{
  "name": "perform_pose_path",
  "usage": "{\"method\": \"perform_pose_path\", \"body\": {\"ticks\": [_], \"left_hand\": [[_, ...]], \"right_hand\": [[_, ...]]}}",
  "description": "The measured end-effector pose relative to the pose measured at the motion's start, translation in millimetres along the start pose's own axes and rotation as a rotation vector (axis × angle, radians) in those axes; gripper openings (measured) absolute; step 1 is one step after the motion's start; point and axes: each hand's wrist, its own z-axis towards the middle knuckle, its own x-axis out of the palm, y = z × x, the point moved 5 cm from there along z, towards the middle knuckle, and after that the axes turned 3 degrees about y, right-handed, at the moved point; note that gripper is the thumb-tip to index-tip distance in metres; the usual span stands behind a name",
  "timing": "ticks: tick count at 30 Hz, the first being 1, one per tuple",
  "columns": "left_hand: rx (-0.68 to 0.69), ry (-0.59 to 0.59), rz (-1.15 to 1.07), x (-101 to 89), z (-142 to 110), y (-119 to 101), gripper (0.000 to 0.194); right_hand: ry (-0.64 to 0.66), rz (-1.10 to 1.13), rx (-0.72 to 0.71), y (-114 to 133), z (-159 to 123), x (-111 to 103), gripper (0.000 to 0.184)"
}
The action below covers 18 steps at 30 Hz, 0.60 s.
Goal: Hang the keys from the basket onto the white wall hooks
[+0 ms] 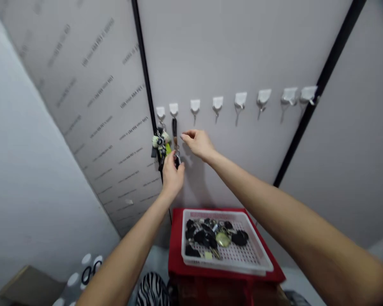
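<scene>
A row of white wall hooks point(217, 103) runs across the grey wall. The first hook at the left carries a key bunch with a plush charm and a green tag point(161, 144). The second hook holds a dark strap keychain point(175, 136). My left hand point(172, 174) is pinched on the lower end of that strap's keys. My right hand point(198, 143) hovers just right of the strap with fingers loosely curled and nothing seen in them. Below, a white basket point(258, 255) holds several black car keys and fobs point(210, 238).
The basket rests on a red stand point(176, 250) against the wall. Black vertical strips point(143, 72) divide the wall panels. Six hooks to the right hang bare. A cardboard box point(22, 284) and zebra-patterned fabric point(151, 291) lie low at the left.
</scene>
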Motion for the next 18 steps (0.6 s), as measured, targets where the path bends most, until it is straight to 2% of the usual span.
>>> {"method": "perform_pose_path", "body": {"ticks": [2,5,8,10,12,14,18], "left_hand": [[0.038,0.047,0.047,4.0,-30.4,5.2,0.04],[-0.014,0.273,0.086,24.6,-82.3,27.0,0.033],[-0.046,0.543,0.159,52.2,-129.6,52.6,0.029],[-0.036,0.665,0.222,66.0,-149.6,65.6,0.029],[-0.036,0.743,0.281,74.3,-159.6,74.4,0.028],[-0.055,0.804,0.32,78.6,-163.2,79.8,0.027],[-0.12,0.859,0.327,80.7,-164.1,84.8,0.027]], "right_hand": [[0.091,0.077,-0.006,-23.5,-34.4,-2.7,0.024],[0.319,0.085,0.096,-72.7,-102.9,-2.7,0.022],[0.433,-0.099,0.241,-127.0,-167.7,-7.6,0.023],[0.476,-0.274,0.269,-153.8,-197.2,-10.9,0.023],[0.502,-0.437,0.258,-169.3,-214.8,-12.0,0.026],[0.529,-0.546,0.22,-174.4,-223.6,-9.4,0.029],[0.55,-0.583,0.169,-173.8,-228.0,-1.0,0.03]]}}
